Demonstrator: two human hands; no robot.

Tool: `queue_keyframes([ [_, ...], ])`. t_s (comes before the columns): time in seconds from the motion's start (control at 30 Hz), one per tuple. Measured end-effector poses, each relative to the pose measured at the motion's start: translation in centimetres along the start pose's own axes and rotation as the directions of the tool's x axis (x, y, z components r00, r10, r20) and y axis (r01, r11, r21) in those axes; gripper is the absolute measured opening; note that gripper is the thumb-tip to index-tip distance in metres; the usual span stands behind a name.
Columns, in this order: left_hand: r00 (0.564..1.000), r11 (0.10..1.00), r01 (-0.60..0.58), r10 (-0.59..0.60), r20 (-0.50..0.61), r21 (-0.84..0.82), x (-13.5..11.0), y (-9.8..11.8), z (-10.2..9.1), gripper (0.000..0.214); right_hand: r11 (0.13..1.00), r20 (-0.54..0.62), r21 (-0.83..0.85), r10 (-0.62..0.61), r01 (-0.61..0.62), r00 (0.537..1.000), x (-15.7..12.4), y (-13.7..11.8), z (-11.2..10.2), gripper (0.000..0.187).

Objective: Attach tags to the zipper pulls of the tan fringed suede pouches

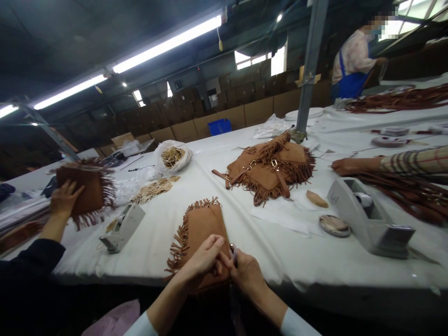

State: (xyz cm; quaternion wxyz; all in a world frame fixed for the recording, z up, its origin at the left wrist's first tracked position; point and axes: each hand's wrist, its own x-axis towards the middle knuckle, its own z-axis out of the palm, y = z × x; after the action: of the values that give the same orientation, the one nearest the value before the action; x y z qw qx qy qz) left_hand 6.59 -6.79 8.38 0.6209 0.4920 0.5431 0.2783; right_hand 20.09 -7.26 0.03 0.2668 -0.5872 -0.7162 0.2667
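A tan suede fringed bag [201, 228] lies flat on the white table [164, 219] at its near edge. My left hand [205, 256] rests on the bag's near end with its fingers curled and pinched. My right hand [245, 273] meets it there, closed on a small shiny piece I cannot make out. Both hands touch each other over the bag's near corner.
A pile of fringed bags [269, 168] lies mid-table. Tape dispensers stand at left [122, 227] and right [367, 217]. A co-worker's hand [65, 198] holds a fringed bag [87, 186] at left. Another person's arm [392, 164] reaches in from the right. A person in a blue apron [353, 63] stands far back.
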Motion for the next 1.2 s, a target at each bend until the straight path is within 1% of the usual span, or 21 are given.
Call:
queue_keyframes([
  [0.07, 0.993, 0.999, -0.019, 0.015, -0.113, -0.031, -0.2, -0.9, -0.8, 0.054, 0.997, -0.035, 0.077, 0.019, -0.017, 0.999, 0.1, 0.4, 0.1, 0.018],
  [0.13, 0.972, 0.999, -0.031, 0.027, -0.235, -0.015, -0.3, -2.1, -1.9, 0.059, 0.987, -0.062, 0.152, 0.054, -0.044, 0.997, 0.2, 0.7, 0.1, 0.028],
  [0.2, 0.928, 0.998, -0.058, 0.066, -0.366, 0.034, -0.6, -3.5, -3.2, 0.062, 0.977, -0.074, 0.200, 0.092, -0.076, 0.993, 0.3, 0.8, 0.1, 0.037],
  [0.27, 0.866, 0.994, -0.084, 0.106, -0.489, 0.068, -0.9, -4.7, -4.3, 0.062, 0.971, -0.081, 0.220, 0.118, -0.098, 0.990, 0.3, 0.8, 0.1, 0.041],
  [0.33, 0.821, 0.994, -0.090, 0.112, -0.559, 0.066, -1.3, -5.6, -5.0, 0.060, 0.965, -0.096, 0.245, 0.124, -0.097, 0.988, 0.1, 0.9, 0.2, 0.039],
  [0.37, 0.814, 0.994, -0.094, 0.112, -0.570, 0.061, -1.5, -5.8, -5.1, 0.059, 0.960, -0.103, 0.266, 0.121, -0.090, 0.987, -0.1, 0.9, 0.2, 0.039],
  [0.4, 0.816, 0.993, -0.103, 0.120, -0.565, 0.062, -1.7, -5.9, -5.1, 0.057, 0.954, -0.108, 0.287, 0.118, -0.083, 0.987, -0.2, 1.0, 0.2, 0.038],
  [0.53, 0.878, 0.980, -0.149, 0.193, -0.437, 0.132, -2.0, -5.3, -3.5, 0.045, 0.936, -0.094, 0.337, 0.139, -0.100, 0.986, -0.3, 1.1, -0.3, 0.033],
  [0.6, 0.888, 0.965, -0.165, 0.235, -0.395, 0.203, -1.9, -5.0, -3.0, 0.040, 0.926, -0.062, 0.353, 0.164, -0.132, 0.984, 0.1, 1.4, -1.2, 0.026],
  [0.63, 0.882, 0.954, -0.167, 0.257, -0.395, 0.249, -1.9, -4.9, -3.0, 0.038, 0.915, -0.028, 0.374, 0.176, -0.153, 0.984, 0.5, 1.6, -1.8, 0.022],
  [0.67, 0.867, 0.941, -0.163, 0.281, -0.413, 0.298, -2.0, -5.1, -3.1, 0.037, 0.898, 0.018, 0.401, 0.189, -0.181, 0.982, 0.9, 2.0, -2.4, 0.021],
  [0.7, 0.843, 0.927, -0.152, 0.303, -0.444, 0.343, -2.1, -5.3, -3.5, 0.036, 0.877, 0.068, 0.430, 0.207, -0.215, 0.976, 1.3, 2.5, -3.1, 0.024],
  [0.77, 0.779, 0.908, -0.110, 0.332, -0.532, 0.405, -2.4, -6.4, -4.7, 0.036, 0.820, 0.144, 0.493, 0.252, -0.290, 0.957, 2.0, 3.7, -4.4, 0.034],
  [0.8, 0.749, 0.906, -0.086, 0.333, -0.573, 0.414, -2.5, -7.1, -5.4, 0.039, 0.789, 0.166, 0.523, 0.276, -0.322, 0.947, 2.2, 4.4, -4.8, 0.036],
  [0.83, 0.731, 0.910, -0.065, 0.323, -0.601, 0.410, -2.7, -7.8, -6.0, 0.043, 0.760, 0.179, 0.552, 0.294, -0.343, 0.939, 2.4, 4.9, -5.2, 0.037],
  [0.87, 0.728, 0.916, -0.041, 0.301, -0.616, 0.399, -2.8, -8.6, -6.5, 0.048, 0.735, 0.185, 0.580, 0.301, -0.352, 0.935, 2.4, 5.3, -5.4, 0.037],
  [0.9, 0.737, 0.922, -0.013, 0.270, -0.620, 0.387, -2.8, -9.4, -7.0, 0.053, 0.722, 0.184, 0.598, 0.300, -0.349, 0.936, 2.3, 5.6, -5.5, 0.038],
  [0.97, 0.751, 0.930, 0.056, 0.201, -0.628, 0.364, -2.5, -10.6, -7.4, 0.065, 0.743, 0.155, 0.589, 0.283, -0.319, 0.946, 2.0, 5.7, -5.3, 0.044],
  [1.07, 0.752, 0.944, 0.123, 0.114, -0.649, 0.308, -1.3, -11.0, -6.9, 0.078, 0.853, 0.050, 0.471, 0.228, -0.224, 0.972, 1.5, 5.3, -4.6, 0.046],
  [1.13, 0.772, 0.970, 0.102, 0.062, -0.632, 0.220, -0.2, -10.3, -6.0, 0.074, 0.904, -0.030, 0.396, 0.187, -0.161, 0.982, 1.3, 5.0, -4.4, 0.047],
  [1.2, 0.803, 0.994, 0.006, 0.060, -0.592, 0.109, 0.8, -9.1, -5.1, 0.063, 0.909, -0.079, 0.389, 0.197, -0.152, 0.977, 1.2, 5.1, -4.4, 0.054],
])
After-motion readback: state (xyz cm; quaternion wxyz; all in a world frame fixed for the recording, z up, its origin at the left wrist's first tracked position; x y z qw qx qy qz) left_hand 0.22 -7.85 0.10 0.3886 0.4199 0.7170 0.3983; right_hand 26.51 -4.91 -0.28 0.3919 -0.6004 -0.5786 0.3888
